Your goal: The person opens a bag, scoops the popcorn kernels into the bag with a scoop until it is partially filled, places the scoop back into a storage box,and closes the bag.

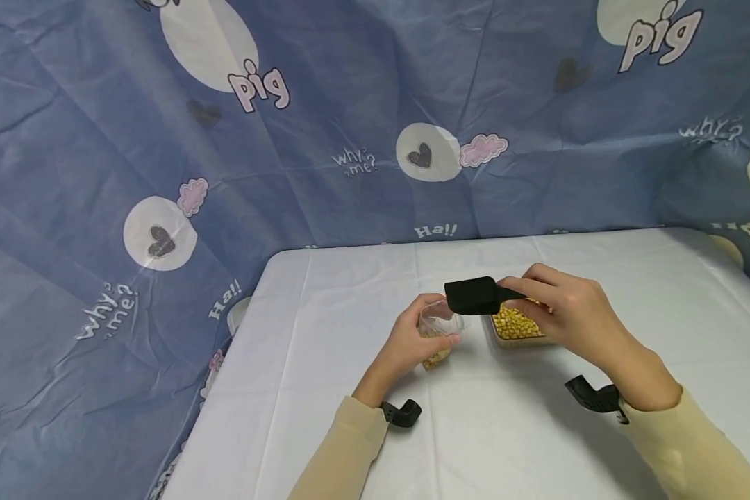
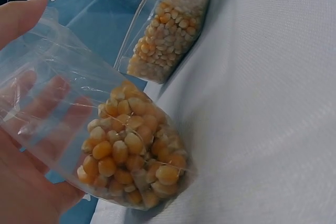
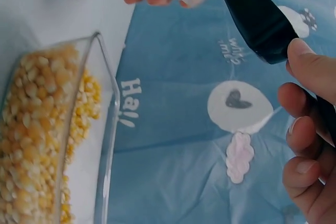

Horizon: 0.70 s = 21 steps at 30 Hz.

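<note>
Head view, lower centre: left hand (image 1: 406, 340) grips part-filled clear bag (image 1: 439, 325), right hand (image 1: 569, 312) black scoop (image 1: 473, 296); yellow kernels (image 1: 517, 324) remain unbagged.

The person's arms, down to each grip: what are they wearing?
The left sleeve and right sleeve are long and pale beige. At the wrists sit a left black bracket and a right black bracket, both curved. The left grip and right grip are bare human hands, without gloves.

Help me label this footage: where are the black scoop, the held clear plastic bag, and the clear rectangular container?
Black scoop (image 1: 473, 296): head view, on its blade.
Held clear plastic bag (image 2: 131, 153): left wrist view, its kernel-filled lower part.
Clear rectangular container (image 3: 111, 135): right wrist view, its far rim.
</note>
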Motion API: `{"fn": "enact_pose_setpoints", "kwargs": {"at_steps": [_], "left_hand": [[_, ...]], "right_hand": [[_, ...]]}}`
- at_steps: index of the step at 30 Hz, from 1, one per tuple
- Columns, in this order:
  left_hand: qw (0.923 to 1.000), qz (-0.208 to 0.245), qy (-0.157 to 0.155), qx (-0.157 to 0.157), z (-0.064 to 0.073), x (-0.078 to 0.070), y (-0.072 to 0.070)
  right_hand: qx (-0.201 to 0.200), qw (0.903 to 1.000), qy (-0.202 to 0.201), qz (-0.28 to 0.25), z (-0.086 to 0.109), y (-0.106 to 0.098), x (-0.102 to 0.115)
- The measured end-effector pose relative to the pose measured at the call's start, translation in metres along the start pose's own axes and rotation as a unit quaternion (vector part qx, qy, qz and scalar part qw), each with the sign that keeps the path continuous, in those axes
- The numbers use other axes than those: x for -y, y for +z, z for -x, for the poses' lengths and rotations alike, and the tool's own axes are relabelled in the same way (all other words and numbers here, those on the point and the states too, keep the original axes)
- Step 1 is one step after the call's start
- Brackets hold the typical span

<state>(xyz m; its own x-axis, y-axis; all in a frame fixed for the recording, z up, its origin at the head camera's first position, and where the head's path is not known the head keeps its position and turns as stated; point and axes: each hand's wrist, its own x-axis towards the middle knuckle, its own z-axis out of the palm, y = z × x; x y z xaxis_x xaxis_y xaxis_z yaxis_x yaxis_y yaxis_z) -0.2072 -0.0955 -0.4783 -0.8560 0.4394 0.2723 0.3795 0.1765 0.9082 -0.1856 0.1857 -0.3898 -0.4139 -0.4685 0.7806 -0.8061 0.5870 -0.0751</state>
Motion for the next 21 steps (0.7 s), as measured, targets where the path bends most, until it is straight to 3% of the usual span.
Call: {"fn": "enact_pose_setpoints", "kwargs": {"at_steps": [8,21], "left_hand": [[1.0,0.0,-0.002,-0.003,0.0,-0.001,-0.001],[0.9999,0.01,-0.011,-0.002,0.001,-0.004,0.001]], "right_hand": [[-0.004,0.9996,0.026,0.004,0.001,-0.009,-0.007],[0.048,0.9961,0.073,0.013,0.008,-0.023,-0.021]]}}
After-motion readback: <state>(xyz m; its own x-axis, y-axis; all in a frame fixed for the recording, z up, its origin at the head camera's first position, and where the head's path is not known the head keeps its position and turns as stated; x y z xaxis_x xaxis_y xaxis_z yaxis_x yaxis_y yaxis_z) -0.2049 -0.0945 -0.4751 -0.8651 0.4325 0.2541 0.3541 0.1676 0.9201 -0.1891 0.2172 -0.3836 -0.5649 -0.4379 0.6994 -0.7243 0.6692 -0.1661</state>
